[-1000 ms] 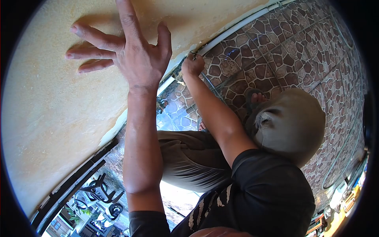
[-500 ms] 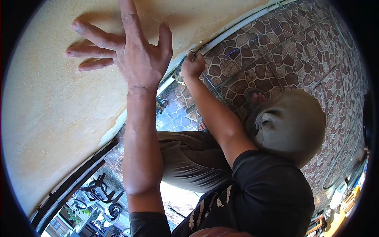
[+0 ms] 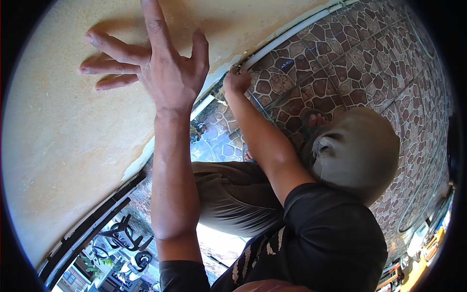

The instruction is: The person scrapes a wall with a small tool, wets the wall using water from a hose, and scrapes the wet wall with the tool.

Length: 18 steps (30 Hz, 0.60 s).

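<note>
My left hand (image 3: 171, 80) is spread with fingers apart against the yellowish plastered wall (image 3: 87, 131). Down at the wall's foot, my right hand (image 3: 237, 82) is closed, its fingers curled at a dark, dirty gap in the white pipe (image 3: 287, 38) that runs along the floor edge. Something small and dark shows by those fingertips, too little to make out. Below that hand another short piece of white pipe (image 3: 202, 107) continues along the wall.
Stone-patterned tiles (image 3: 360, 63) cover the floor, with a wet, shiny patch (image 3: 214, 143) near the wall. My bent knee (image 3: 360, 151) is at the right. A thin hose (image 3: 407, 214) lies farther right; a dark chair (image 3: 124, 233) stands at lower left.
My left hand appears slightly farther left in view, still spread on the wall. My right hand stays at the pipe gap, its wrist and fingers turned a little.
</note>
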Tool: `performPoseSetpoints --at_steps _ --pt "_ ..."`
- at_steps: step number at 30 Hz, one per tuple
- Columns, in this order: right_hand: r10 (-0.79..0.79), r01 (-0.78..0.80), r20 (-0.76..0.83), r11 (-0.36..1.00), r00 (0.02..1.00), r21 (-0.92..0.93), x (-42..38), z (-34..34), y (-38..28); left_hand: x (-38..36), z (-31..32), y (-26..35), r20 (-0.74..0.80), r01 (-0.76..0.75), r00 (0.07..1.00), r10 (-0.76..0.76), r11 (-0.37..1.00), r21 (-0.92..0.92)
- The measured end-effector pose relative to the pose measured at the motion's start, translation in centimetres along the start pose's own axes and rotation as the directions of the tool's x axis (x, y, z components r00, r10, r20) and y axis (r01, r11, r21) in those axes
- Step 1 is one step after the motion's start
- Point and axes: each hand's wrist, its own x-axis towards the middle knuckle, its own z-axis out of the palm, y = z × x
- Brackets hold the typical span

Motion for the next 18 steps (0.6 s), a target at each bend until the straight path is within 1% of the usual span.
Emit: performPoseSetpoints --at_steps 1,3,4,5,7,8,9,10,11,12,13,15,16,17,18 --pt "0.0 0.0 -0.004 1.0 1.0 0.006 0.0 -0.3 -0.1 0.0 0.0 0.0 0.0 0.0 1.0 0.0 1.0 -0.007" --pt "-0.148 0.133 0.153 0.986 0.977 0.103 -0.3 -0.8 0.5 0.0 -0.1 0.2 -0.005 -0.006 1.0 0.006 1.0 -0.025" --pt "-0.168 0.152 0.161 0.983 0.973 0.106 -0.9 -0.4 1.2 0.1 -0.1 0.3 -0.011 -0.005 1.0 0.005 1.0 0.007" --pt "-0.177 0.163 0.168 0.982 0.97 0.098 -1.0 -0.6 1.6 0.1 0.0 0.4 -0.033 0.0 0.999 0.002 0.998 0.062" --pt "-0.2 0.201 0.182 0.979 0.963 0.013 -0.8 0.0 3.5 0.2 0.3 0.6 -0.077 0.0 0.997 0.011 0.989 0.146" --pt "-0.087 0.075 0.132 0.993 0.987 0.09 0.0 0.7 4.5 0.3 0.3 0.8 -0.093 -0.008 0.995 0.021 0.99 0.137" --pt "-0.081 0.07 0.129 0.993 0.988 0.091 0.4 0.4 3.9 0.4 0.0 1.1 -0.1 -0.025 0.995 0.027 1.0 0.015" --pt "0.033 -0.04 0.048 0.989 0.998 0.145 0.7 -0.2 3.1 0.6 -0.5 1.4 -0.128 -0.067 0.991 0.048 0.986 -0.152" --pt "0.148 -0.14 -0.025 0.968 0.989 0.206 1.0 -0.8 2.3 0.8 -0.9 1.7 -0.156 -0.116 0.985 0.069 0.943 -0.313" --pt "0.183 -0.172 -0.051 0.971 0.982 0.166 1.6 -0.6 2.0 1.0 -1.5 1.9 -0.033 -0.041 0.999 0.033 0.964 -0.264" --pt "0.178 -0.169 -0.047 0.972 0.983 0.163 1.9 -0.6 1.9 1.3 -2.2 2.1 0.087 0.028 0.996 -0.01 0.978 -0.205" --pt "0.153 -0.163 0.063 0.964 0.986 0.211 2.4 -0.5 1.7 1.7 -3.3 2.4 0.313 0.139 0.943 -0.112 0.988 -0.066" --pt "0.152 -0.162 0.062 0.964 0.986 0.212 2.2 -0.4 1.8 1.6 -3.0 2.3 0.366 0.162 0.92 -0.14 0.986 -0.031" --pt "0.119 -0.134 0.078 0.96 0.99 0.244 1.7 -0.2 2.0 1.5 -2.8 2.2 0.417 0.18 0.893 -0.167 0.984 0.007" --pt "0.082 -0.106 0.094 0.955 0.992 0.279 1.4 0.1 2.5 1.0 -1.5 1.6 0.277 0.109 0.957 -0.086 0.992 -0.067"
